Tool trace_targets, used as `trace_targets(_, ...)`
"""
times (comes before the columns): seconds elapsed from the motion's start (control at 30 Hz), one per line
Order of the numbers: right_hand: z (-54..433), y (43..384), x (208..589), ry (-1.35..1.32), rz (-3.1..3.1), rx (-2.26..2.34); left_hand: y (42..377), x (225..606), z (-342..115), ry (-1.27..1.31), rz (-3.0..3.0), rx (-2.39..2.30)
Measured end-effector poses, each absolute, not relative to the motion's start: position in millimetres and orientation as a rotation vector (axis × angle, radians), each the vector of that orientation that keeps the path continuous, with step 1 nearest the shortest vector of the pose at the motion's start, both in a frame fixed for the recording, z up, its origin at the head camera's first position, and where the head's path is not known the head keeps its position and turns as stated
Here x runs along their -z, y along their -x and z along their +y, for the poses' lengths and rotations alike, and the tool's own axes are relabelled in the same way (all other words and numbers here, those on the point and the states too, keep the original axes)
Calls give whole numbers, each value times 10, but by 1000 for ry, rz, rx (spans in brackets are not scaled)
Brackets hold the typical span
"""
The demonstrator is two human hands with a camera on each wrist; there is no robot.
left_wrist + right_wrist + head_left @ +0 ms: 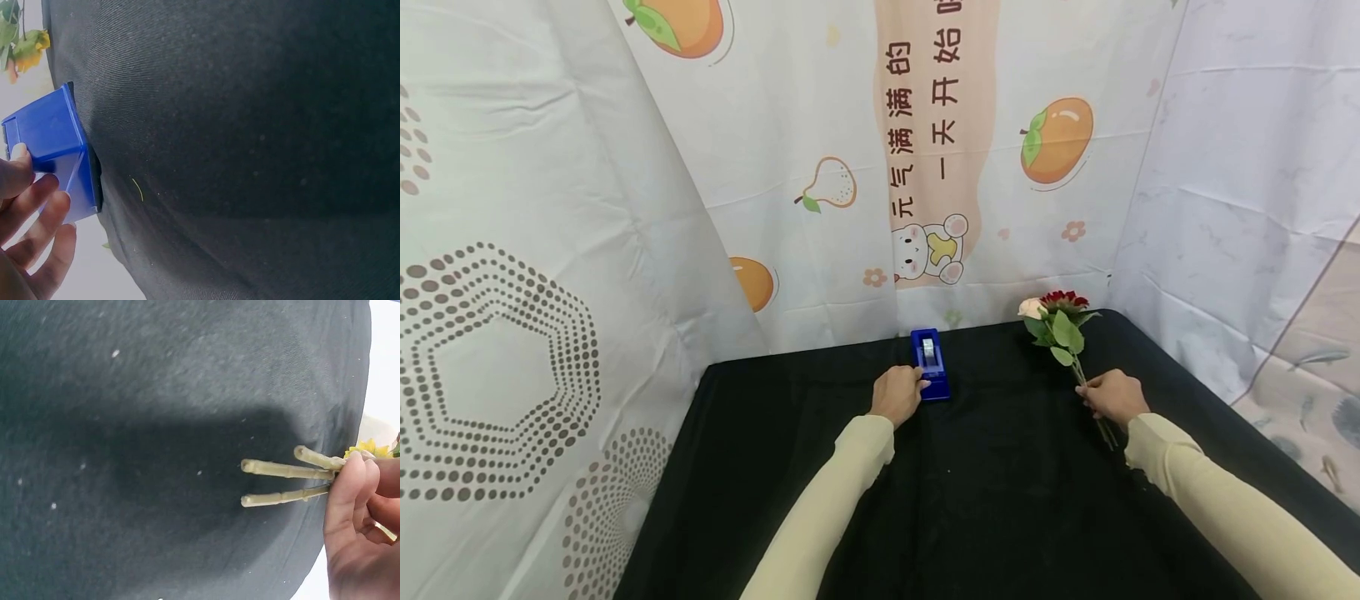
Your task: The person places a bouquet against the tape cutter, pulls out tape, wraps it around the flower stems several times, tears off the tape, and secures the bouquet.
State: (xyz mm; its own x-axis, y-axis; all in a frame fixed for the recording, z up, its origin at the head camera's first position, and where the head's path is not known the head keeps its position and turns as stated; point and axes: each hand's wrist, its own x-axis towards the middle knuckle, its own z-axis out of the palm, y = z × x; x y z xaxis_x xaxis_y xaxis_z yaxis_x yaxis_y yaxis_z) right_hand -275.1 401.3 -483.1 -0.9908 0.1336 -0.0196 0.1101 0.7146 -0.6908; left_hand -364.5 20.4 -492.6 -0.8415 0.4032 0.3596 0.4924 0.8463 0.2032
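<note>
A blue tape dispenser [936, 389] with a roll of tape in it sits near the back edge of the black-covered table. My left hand [898, 395] grips its near end; the left wrist view shows thumb and fingers at the blue body [47, 128]. To the right, my right hand [1117, 397] pinches a small bunch of flowers by the stems [1104, 431]. Its heads, a red flower [1063, 301] and a pale rose [1032, 308] among green leaves, point toward the back. Three cut stem ends [275, 469] stick out past the fingers in the right wrist view, where a yellow flower [373, 449] also shows.
Black cloth [985, 508] covers the table. A white curtain printed with fruit [820, 292] hangs right behind its back edge, and more curtains stand at the left [647, 350] and right [1180, 333]. A thin yellow-green thread [138, 190] lies on the cloth.
</note>
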Motion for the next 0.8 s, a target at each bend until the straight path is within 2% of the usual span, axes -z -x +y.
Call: trace_targets(0.8,4011,2759,5022,165,-2894,-1142,3647,4915,146,733,-2757,441)
